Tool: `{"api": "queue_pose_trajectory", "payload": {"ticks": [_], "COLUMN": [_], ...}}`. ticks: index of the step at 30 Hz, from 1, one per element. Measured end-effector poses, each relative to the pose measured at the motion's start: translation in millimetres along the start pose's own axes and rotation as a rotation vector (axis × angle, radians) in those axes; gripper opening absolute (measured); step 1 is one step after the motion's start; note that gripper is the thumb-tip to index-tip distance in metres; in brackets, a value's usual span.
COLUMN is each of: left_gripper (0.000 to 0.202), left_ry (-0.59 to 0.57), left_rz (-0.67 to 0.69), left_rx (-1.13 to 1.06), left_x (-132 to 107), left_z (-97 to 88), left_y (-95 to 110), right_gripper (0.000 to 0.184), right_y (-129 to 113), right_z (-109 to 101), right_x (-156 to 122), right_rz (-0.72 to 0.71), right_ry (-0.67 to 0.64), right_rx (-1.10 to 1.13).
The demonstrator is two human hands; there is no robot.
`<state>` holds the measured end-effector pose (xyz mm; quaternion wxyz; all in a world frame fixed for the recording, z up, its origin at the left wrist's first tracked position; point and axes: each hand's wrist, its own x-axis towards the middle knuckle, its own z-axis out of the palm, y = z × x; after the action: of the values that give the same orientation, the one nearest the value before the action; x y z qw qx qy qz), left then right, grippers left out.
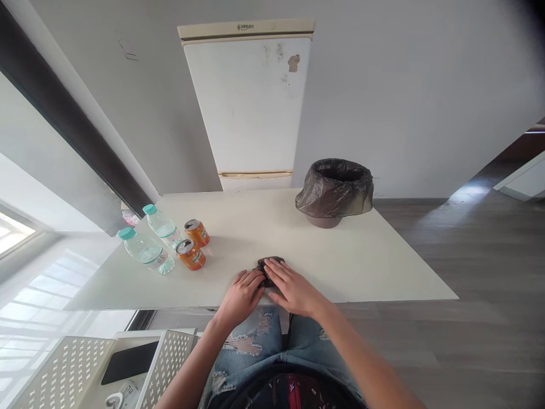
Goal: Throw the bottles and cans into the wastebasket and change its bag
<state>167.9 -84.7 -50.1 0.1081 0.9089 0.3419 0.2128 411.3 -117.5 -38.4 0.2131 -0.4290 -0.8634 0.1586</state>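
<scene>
Both my hands rest on a small dark folded thing (269, 264), maybe a plastic bag, near the front edge of the white table (361, 267). My left hand (240, 294) touches its left side with fingers curled against it. My right hand (291, 287) lies over its top with fingers stretched flat. Most of the dark thing is hidden under my fingers.
Two water bottles (150, 250) (163, 225) and two orange cans (191, 254) (196, 232) stand at the table's left. A bin lined with a dark bag (335, 190) sits at the back right. A white fridge (249, 102) stands behind. White perforated racks (68, 372) lie lower left.
</scene>
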Motion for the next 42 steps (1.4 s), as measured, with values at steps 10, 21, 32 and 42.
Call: {"api": "queue_pose_trajectory", "payload": {"ticks": [10, 21, 32, 42], "left_gripper": [0.035, 0.026, 0.025, 0.024], "left_ry": [0.014, 0.093, 0.108, 0.103], "left_rz": [0.027, -0.190, -0.201, -0.221], "left_rx": [0.038, 0.084, 0.078, 0.091], "left_x": [-4, 0, -1, -1], "left_z": [2.0, -18.5, -14.1, -12.0], "left_y": [-13, -55, -55, -55], "right_gripper": [0.078, 0.067, 0.059, 0.064], "right_y": [-9, 7, 100, 162], "right_z": [25, 14, -38, -72], "right_x": [4, -7, -119, -225], "right_rz": [0.055, 0.067, 0.371, 0.684], "right_ry": [-0.038, -0.037, 0.107, 0.163], "right_rx": [-0.150, -0.140, -0.202, -0.369]}}
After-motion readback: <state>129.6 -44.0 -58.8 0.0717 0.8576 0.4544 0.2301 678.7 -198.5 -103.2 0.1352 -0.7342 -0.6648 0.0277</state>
